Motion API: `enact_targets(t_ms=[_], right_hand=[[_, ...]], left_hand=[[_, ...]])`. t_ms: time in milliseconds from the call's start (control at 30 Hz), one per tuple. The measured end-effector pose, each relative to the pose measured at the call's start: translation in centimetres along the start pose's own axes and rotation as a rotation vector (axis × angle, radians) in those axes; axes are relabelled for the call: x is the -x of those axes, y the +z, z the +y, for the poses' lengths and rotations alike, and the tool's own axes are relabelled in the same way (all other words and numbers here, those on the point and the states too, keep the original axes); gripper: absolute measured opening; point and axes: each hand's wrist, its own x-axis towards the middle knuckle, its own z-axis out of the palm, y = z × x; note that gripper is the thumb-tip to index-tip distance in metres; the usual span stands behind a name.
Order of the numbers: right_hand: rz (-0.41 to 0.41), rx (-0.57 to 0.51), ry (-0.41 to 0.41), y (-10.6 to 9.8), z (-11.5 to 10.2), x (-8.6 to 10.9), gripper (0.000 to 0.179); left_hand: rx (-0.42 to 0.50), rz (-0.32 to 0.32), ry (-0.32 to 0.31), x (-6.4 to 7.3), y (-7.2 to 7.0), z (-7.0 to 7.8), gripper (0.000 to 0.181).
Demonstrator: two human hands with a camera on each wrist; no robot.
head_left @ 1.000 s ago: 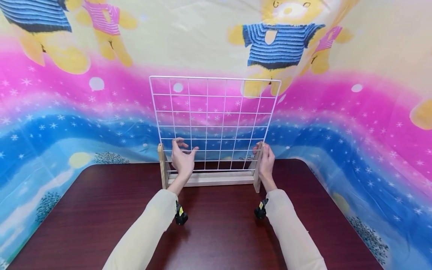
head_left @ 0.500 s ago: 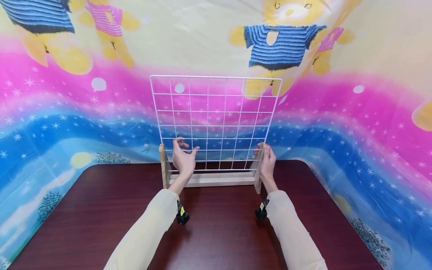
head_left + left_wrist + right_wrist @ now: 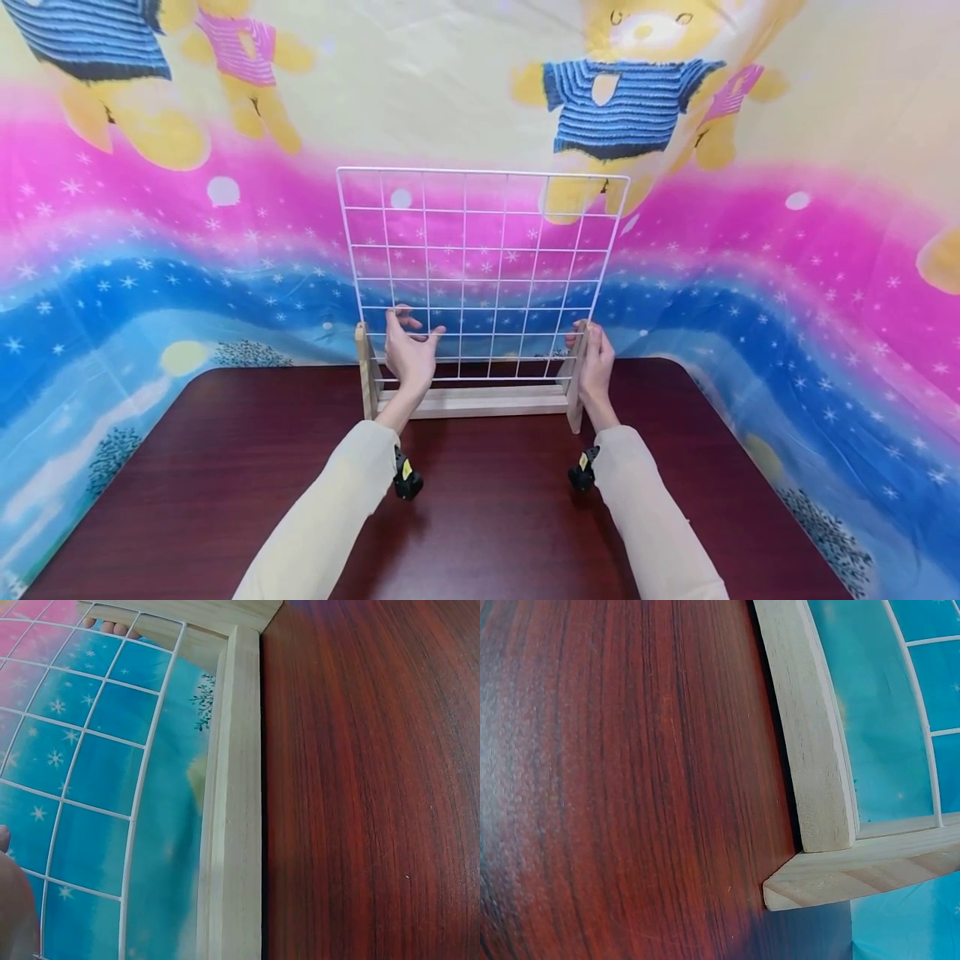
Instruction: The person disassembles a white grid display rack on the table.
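Note:
A white wire grid panel [image 3: 480, 250] stands upright in a pale wooden stand [image 3: 480, 402] on a dark red-brown table. My right hand [image 3: 595, 358] grips the right upright of that stand, its fingertips showing behind the wires. Those fingertips [image 3: 112, 628] also appear at the top of the left wrist view. My left hand [image 3: 408, 354] is raised at the lower left of the grid, just inside the left upright [image 3: 363, 367]. Its thumb and bent fingers are spread apart, with nothing seen between them. Whether it touches the wires is unclear.
The wood-grain table [image 3: 487, 508] extends in front of the stand and to both sides. Behind it hangs a cloth [image 3: 285, 200] printed with bears and snowflakes. A small black camera [image 3: 407, 479] sits at the left wrist, another black camera [image 3: 581, 472] at the right.
Both hands keep their places at the stand. The whole head view has shifted by a few pixels; the grid and stand look otherwise the same.

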Motion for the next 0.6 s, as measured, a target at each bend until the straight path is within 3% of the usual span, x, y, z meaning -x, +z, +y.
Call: enact_targets(t_ms=[600], right_hand=[[-0.019, 0.052, -0.012, -0.34, -0.10, 0.04, 0.041]], left_hand=[[0.038, 0.011, 0.015, -0.02, 0.15, 0.21, 0.056]])
